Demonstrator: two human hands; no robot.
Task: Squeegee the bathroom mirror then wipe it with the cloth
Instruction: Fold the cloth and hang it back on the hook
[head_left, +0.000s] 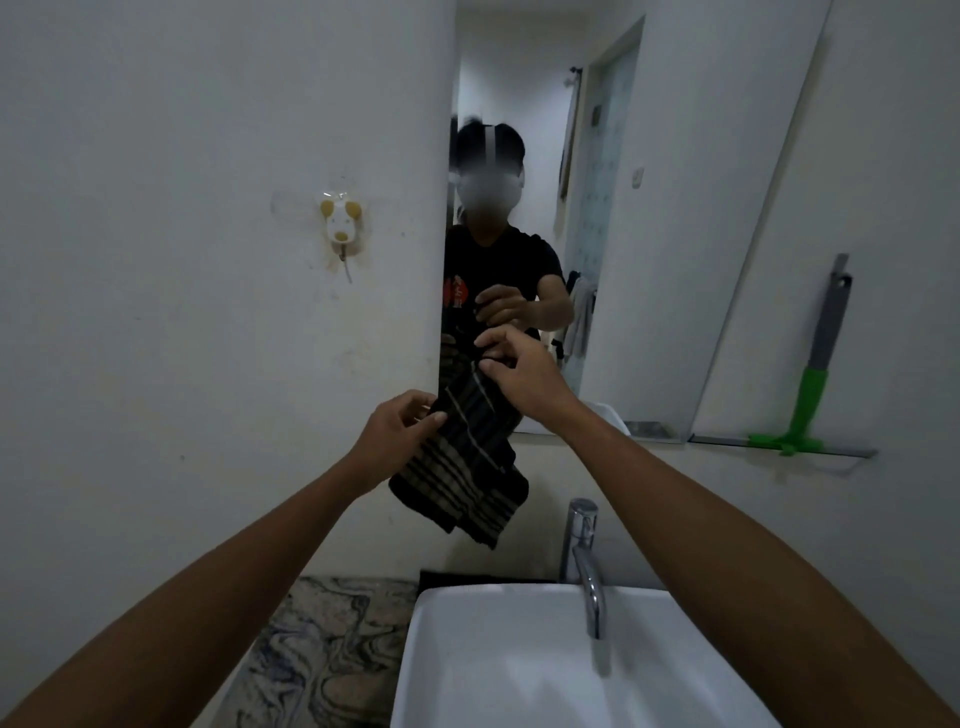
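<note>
We hold the striped cloth (462, 462) up before the mirror (623, 234), left hand (400, 431) and right hand (519, 374) both pinching it with closed fingers; squeegee (810, 379) leans on the shelf (841, 451).

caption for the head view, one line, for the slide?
Both hands, left hand and right hand, hold a dark striped cloth before the mirror; green squeegee rests on the shelf.
</note>
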